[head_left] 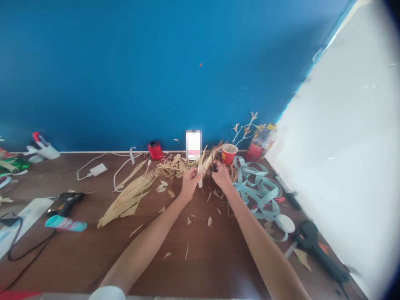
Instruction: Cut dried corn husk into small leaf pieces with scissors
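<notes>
I can't read a word or number from here. The red cup (229,155) near the tabletop's (187,273) back edge shows a yellow mark too small for me to make out. The bottle (262,141) by the back right corner has a blurred red label (254,151); the white card (193,141) at the back edge is pixelated over.

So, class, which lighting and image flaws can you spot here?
Head view: pale glare on the brown table at bottom; faint shadow on the blue wall at upper right; dark corners at right; pixelation over a white object beyond the left hand.
</notes>
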